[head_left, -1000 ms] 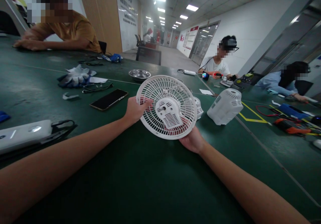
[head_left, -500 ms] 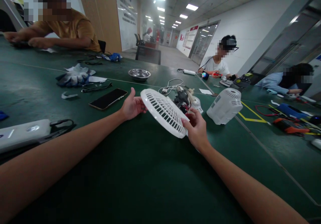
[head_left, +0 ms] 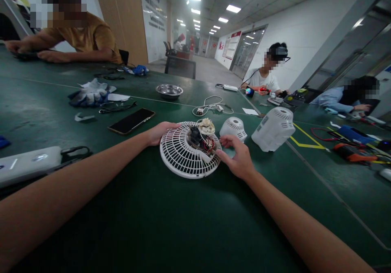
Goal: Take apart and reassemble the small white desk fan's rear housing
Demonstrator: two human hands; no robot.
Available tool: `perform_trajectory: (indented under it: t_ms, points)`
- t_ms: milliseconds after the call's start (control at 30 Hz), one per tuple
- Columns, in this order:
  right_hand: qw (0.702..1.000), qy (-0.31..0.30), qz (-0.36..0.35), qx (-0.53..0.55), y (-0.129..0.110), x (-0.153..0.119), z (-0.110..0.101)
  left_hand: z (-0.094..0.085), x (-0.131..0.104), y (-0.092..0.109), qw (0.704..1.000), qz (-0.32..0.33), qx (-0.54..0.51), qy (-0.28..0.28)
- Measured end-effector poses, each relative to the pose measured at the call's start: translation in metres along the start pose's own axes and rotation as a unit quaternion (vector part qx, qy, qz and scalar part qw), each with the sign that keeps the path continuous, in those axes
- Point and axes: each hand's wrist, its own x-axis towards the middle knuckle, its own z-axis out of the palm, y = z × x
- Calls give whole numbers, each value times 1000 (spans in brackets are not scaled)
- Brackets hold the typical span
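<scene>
A round white fan grille [head_left: 177, 157] is tilted low over the green table, its ribs facing up. Mounted at its centre is an exposed motor [head_left: 200, 136] with black parts, reddish wires and a cream-coloured piece on top. My left hand [head_left: 161, 133] grips the far-left rim, fingers partly hidden by it. At the right rim is my right hand [head_left: 238, 157], thumb and fingers apart, the thumb tip touching the edge. Just beyond that hand stands a small white vented cover [head_left: 233, 128]. Farther right is a larger white housing [head_left: 273, 129].
A phone [head_left: 132, 121], gloves [head_left: 91, 93] and a white device [head_left: 30, 163] lie to the left. Behind the grille are a metal bowl [head_left: 169, 91] and a white cable [head_left: 210, 106]. A multimeter [head_left: 354, 154] lies right. Several people sit around the table.
The grille has turned over from its smooth-rimmed face, so the motor now faces up toward me. My left hand has closed on its rim; my right hand's fingers have loosened.
</scene>
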Motion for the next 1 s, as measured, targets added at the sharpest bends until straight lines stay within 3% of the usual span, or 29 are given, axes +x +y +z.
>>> perform_trajectory:
  t_ms: [167,367,533,633,733,800,867,933,1000]
  points:
    - [981,127,48,-135,35,6,-12,1,3,-1,1000,6,4,2]
    - [966,71,175,-179,76,9,-15,2,6,0,999,12,32,35]
    - [947,99,300,-62,89,15,-19,9,2,1,996,37,66,50]
    - [916,121,339,180,79,19,-18,11,1,0,991,80,88,60]
    - [870,82,313,371,53,21,-10,12,1,1,981,115,137,76]
    - [872,108,274,392,32,19,-3,14,-1,3,960,164,216,73]
    - [896,135,228,356,11,16,4,17,-5,7,912,241,324,71]
    - [925,116,192,306,-5,11,8,23,-10,10,857,303,411,73]
    - [945,82,162,271,-15,7,11,31,-14,11,832,323,449,45]
